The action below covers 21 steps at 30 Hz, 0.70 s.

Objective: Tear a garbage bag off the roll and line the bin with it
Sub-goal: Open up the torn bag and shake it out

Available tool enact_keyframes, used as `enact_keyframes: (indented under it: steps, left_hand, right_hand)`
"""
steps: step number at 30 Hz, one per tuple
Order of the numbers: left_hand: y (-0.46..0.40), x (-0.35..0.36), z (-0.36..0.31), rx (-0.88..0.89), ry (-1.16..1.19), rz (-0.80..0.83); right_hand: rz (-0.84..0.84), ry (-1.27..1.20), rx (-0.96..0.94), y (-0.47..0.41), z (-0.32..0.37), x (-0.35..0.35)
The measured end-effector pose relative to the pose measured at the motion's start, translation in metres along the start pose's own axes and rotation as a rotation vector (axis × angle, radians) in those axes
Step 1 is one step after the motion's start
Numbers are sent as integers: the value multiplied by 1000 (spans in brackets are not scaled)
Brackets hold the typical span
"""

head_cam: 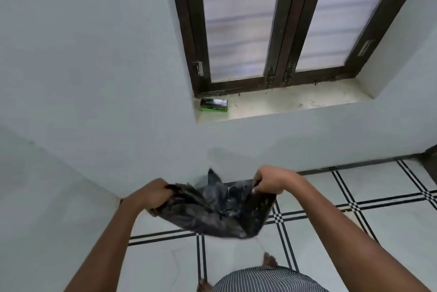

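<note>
A crumpled black garbage bag (212,211) hangs spread between my two hands above the tiled floor. My left hand (153,197) grips its left edge and my right hand (269,181) pinches its right edge, pulling the plastic apart. A green and black box of garbage bags (214,105) sits on the window sill at its left end, well above and behind the hands. I see no bin in this view; the bag hides the floor right beneath it.
A dark-framed window (283,31) with frosted panes stands over the stone sill (295,102). Pale walls meet in a corner at the left. White floor tiles (331,232) with black stripes lie below, and my bare feet (269,259) show at the bottom.
</note>
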<state>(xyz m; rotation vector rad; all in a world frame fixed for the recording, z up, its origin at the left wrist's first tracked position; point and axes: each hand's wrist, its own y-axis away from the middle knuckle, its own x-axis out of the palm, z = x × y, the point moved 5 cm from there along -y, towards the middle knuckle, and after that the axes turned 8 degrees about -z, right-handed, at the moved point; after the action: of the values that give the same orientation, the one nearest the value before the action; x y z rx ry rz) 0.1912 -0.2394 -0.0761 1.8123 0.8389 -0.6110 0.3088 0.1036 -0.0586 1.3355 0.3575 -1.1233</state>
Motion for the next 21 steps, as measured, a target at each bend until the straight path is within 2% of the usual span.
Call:
enact_keyframes:
  steps: [1, 3, 4, 6, 7, 8, 9, 10, 11, 12, 14, 15, 16, 17, 18, 21]
  left_hand:
    - [1, -12, -7, -5, 101, -134]
    - [10, -51, -24, 7, 233, -588]
    - [22, -70, -34, 19, 331, -813]
    - [47, -97, -50, 128, 555, -1170]
    - [58, -104, -55, 220, 591, -1285]
    - [63, -107, -59, 301, 541, -1351]
    - [62, -106, -60, 357, 427, -1365]
    - [55, -100, -59, 378, 278, -1326]
    - [45, -92, -54, 371, 128, -1216]
    - [26, -81, -41, 342, 19, -1044]
    - [-8, -57, -7, 165, -77, -580]
    - [-15, -43, 10, 72, -112, -350]
    - [-17, -33, 21, 12, -117, -200]
    - [-17, -29, 25, -30, -68, -147]
    - [-15, -30, 22, -41, 31, -165]
    - [-5, -48, 2, 5, 345, -379]
  right_hand:
    - [-158, -18, 27, -2, 2, -13]
    - [-649, -141, 72, 5, 13, -58]
    - [-906, -279, 18, 16, 21, -80]
    - [-1347, -547, -229, 45, 36, -116]
    - [-1475, -596, -354, 57, 41, -126]
    - [-1526, -582, -438, 63, 45, -131]
    - [-1495, -528, -468, 60, 47, -130]
    - [-1389, -431, -449, 49, 46, -124]
    - [-1198, -314, -386, 33, 42, -114]
    - [-933, -208, -296, 16, 35, -99]
    - [-355, -12, -109, -6, 17, -59]
    - [-112, 43, -59, -6, 9, -39]
    - [33, 45, -34, -6, 2, -25]
    - [71, -16, -28, -7, -3, -19]
    - [36, -125, -42, -11, -6, -19]
    - [-270, -413, -74, -16, -1, -44]
